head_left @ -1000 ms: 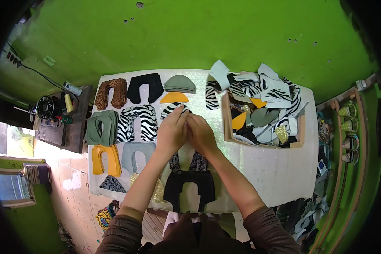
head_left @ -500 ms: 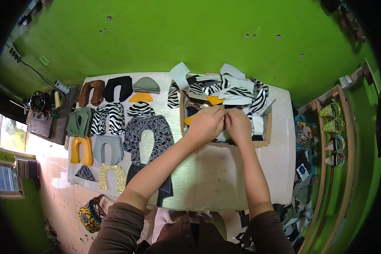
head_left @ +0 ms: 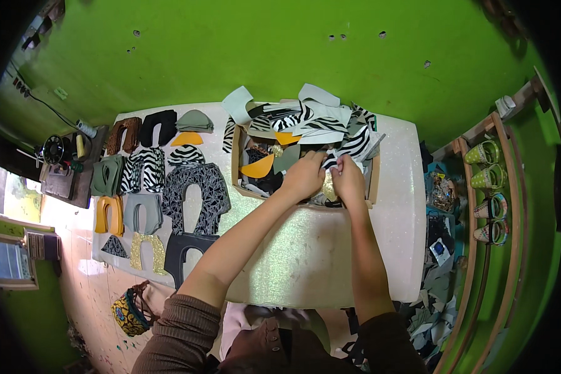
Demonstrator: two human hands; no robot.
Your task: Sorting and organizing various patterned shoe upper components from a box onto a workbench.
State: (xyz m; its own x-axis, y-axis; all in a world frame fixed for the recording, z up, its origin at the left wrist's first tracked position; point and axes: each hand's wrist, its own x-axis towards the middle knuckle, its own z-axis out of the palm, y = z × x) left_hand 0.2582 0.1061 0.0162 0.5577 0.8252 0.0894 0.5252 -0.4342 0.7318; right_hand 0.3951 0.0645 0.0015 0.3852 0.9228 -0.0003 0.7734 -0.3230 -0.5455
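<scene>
Both hands reach into a shallow wooden box (head_left: pixel 373 181) full of cut shoe pieces in zebra print, grey, white and orange. My left hand (head_left: pixel 303 176) rests on the pieces in the box's right half. My right hand (head_left: pixel 348 179) is beside it, and a small gold glitter piece (head_left: pixel 326 186) shows between the two hands; which hand grips it I cannot tell. A patterned grey U-shaped piece (head_left: pixel 196 195) lies on the table left of the box.
Rows of cut pieces cover the left of the white glitter table (head_left: pixel 305 255): brown, black, green, zebra, yellow, grey, gold. A sewing machine (head_left: pixel 57 151) stands far left. Decorated shoes (head_left: pixel 487 187) line a wooden rack on the right. A patterned bag (head_left: pixel 129 310) sits on the floor.
Both hands left the patterned grey piece at the table's middle-left, where it now lies flat, and moved right into the box. The view has turned to the right with them.
</scene>
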